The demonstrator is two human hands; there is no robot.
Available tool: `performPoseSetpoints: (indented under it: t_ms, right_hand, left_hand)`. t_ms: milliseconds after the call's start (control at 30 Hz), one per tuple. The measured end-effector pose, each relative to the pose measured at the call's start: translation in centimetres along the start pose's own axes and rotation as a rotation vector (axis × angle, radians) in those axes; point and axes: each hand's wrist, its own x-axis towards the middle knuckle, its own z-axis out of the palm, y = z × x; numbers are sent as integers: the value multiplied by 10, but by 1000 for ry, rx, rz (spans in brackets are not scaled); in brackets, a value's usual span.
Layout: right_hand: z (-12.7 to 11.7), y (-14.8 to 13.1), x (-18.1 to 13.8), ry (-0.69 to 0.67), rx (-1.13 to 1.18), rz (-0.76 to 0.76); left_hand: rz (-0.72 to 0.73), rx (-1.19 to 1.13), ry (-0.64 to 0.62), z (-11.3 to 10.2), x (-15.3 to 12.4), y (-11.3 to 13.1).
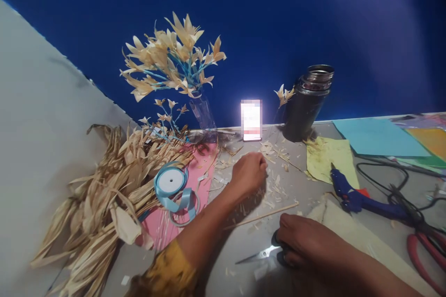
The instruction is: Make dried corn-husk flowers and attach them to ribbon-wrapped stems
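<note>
My right hand [308,243] grips a small pair of scissors [261,256] by the dark handles, the blades pointing left just above the table. My left hand [248,174] reaches over the pale scraps [275,188], its fingers curled together. What it holds, if anything, is hidden from me. Between the two hands lies a thin straw-coloured stick [265,215]. A roll of light blue ribbon [170,180] rests left of my left forearm, on pink paper [204,167] beside a heap of dried husks [101,195].
Husk flowers [174,55] stand in a clear bottle [204,113] near the blue wall. Behind my left hand is a lit phone [251,120]. A dark flask [306,104], yellow paper [325,155], a blue glue gun [365,202] and red-handled scissors [425,253] occupy the right side.
</note>
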Motion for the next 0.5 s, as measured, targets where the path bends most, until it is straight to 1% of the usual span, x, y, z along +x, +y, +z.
performPoseSetpoints:
  t_ms: [67,133,200,267,333,400,433,500]
  right_hand:
    - [-6,-3,-5,15,72,10]
    - [-12,-7,-8,17,128,27]
    - [-16,-10,-9,12,151,45]
    - [-18,-11,-9,6,149,49]
    - [-17,-10,-8,11,139,43]
    - [-16,-10,-8,18,134,38]
    - [-17,-9,-9,20,138,37]
    - [-19,-8,-12,28,162,38]
  left_hand:
    - [-57,73,-27,14,30,17]
    - [-84,102,-36,28,53,27]
    - [-106,123,-56,39,70,32]
    - [-122,136,-71,46,78,33]
    - [-119,127,-74,48,80,31]
    - [-88,109,-53,44,75,28]
    - [-64,75,-36,41,69,26]
    - [-22,-82,-11,31,52,22]
